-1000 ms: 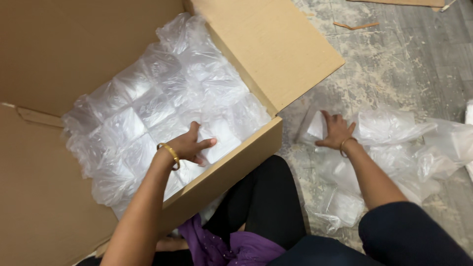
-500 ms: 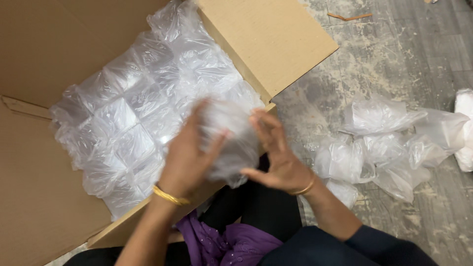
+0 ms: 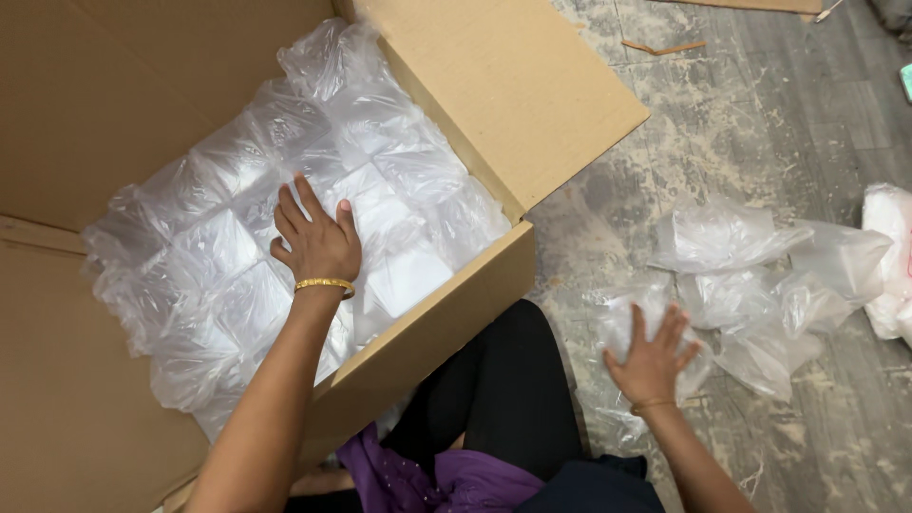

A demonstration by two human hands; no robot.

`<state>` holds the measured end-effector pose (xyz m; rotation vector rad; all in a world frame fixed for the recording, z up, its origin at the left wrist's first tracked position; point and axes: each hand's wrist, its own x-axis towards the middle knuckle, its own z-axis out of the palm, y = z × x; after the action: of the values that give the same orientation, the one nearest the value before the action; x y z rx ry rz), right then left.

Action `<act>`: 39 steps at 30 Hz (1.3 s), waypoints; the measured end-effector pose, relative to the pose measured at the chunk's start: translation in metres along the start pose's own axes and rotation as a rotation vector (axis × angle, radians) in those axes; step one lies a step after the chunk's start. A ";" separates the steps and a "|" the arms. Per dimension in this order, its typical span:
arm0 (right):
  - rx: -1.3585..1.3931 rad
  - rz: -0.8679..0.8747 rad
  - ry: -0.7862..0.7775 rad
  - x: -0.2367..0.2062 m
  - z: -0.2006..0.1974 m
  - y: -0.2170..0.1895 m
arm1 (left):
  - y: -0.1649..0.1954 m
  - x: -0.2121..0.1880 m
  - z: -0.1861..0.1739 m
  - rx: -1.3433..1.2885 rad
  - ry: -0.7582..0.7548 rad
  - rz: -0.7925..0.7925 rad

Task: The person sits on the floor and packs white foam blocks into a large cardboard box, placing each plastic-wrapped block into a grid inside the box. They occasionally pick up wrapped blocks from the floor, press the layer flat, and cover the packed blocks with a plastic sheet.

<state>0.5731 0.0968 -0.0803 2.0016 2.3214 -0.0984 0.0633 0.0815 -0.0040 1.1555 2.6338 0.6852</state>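
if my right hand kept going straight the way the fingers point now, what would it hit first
The right hand is spread flat over a clear plastic packet on the floor, fingers pointing up-right. Going on, it would likely meet the loose pile of clear bags just beyond first, though height above them is hard to judge.

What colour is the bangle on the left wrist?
Gold: the bangle sits just below the left hand, shown clearly in the head view.

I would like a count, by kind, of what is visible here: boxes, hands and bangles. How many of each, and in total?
Cardboard box: 1
Hands: 2, the left hand flat on the clear plastic packets in the box, the right hand on a packet on the floor
Gold bangles: 2
Total: 5
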 end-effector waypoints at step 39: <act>1.996 0.193 -0.192 -0.031 -0.100 -0.093 | 0.118 -0.224 -0.067 -0.884 -0.637 0.111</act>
<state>0.4843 0.0622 0.0218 2.0301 1.4873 -3.2419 0.2690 -0.0352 0.1081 0.9926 1.4809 1.1055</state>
